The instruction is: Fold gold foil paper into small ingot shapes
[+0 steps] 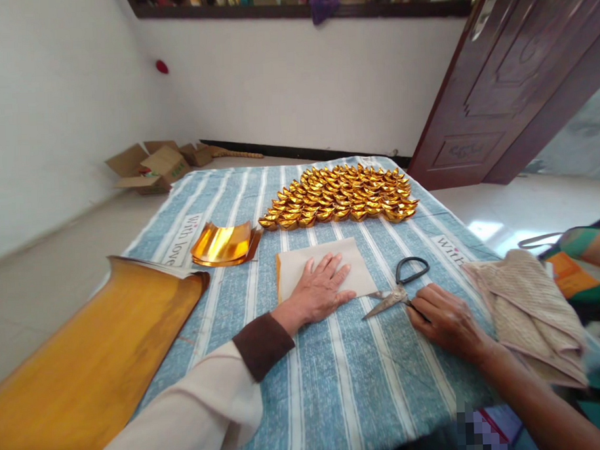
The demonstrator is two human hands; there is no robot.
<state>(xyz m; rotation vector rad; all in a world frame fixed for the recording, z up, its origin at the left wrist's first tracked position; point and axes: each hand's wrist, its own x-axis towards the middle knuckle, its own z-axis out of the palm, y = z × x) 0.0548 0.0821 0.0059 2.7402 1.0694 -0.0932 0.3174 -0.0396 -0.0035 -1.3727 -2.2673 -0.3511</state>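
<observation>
My left hand (323, 286) lies flat, fingers spread, on a folded sheet of gold paper (353, 256) whose pale back faces up. A thin gold strip shows along the sheet's left edge. To the right, my right hand (443, 317) is closed around one black handle of a pair of scissors (393, 295). Their blades are parted and point left, one tip by the sheet's lower right corner. Beyond the sheet stand rows of folded gold paper ingots (343, 196). A stack of cut gold sheets (222, 244) curls up at the left.
A large sheet of gold paper (98, 350) hangs over the left side of the striped tablecloth (316, 395). A folded beige towel (534, 315) lies at the right edge. Cardboard boxes (153, 168) sit on the floor, and a brown door (501, 80) stands behind.
</observation>
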